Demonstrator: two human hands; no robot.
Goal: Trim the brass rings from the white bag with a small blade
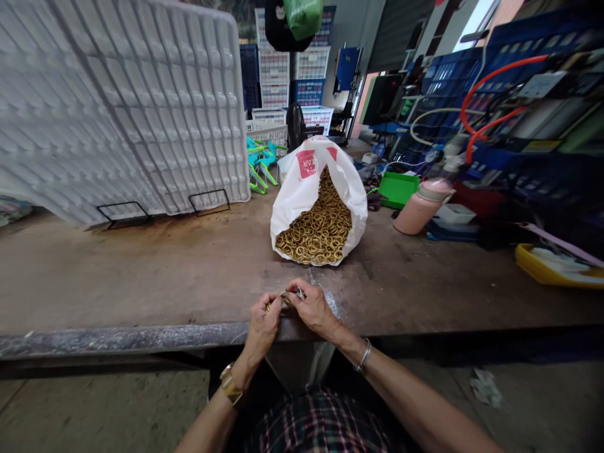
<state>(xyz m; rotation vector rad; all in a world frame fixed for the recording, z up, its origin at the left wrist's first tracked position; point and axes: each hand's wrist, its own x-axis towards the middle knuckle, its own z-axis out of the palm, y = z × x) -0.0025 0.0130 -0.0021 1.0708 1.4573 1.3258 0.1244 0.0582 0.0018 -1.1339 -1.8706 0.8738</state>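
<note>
Both my hands meet over the front edge of the brown workbench [198,277]. My left hand [263,319] is closed, pinching brass-coloured rings [268,307] that partly show between its fingers. My right hand [314,308] is closed too, its thumb and fingertips on a brass-coloured ring [285,298] between the hands. A small greyish bit shows by the right fingers, too small to name. Just beyond lies a white plastic bag [295,195] with its mouth towards me, full of brass-coloured rings [321,229].
Stacked white ribbed trays [189,107] stand on the left behind black wire brackets [123,212]. To the right are a pink bottle [418,211], a green tray [399,189] and a yellow tray [542,267]. Orange hoses [472,94] hang at the right. Crates [309,91] are stacked behind.
</note>
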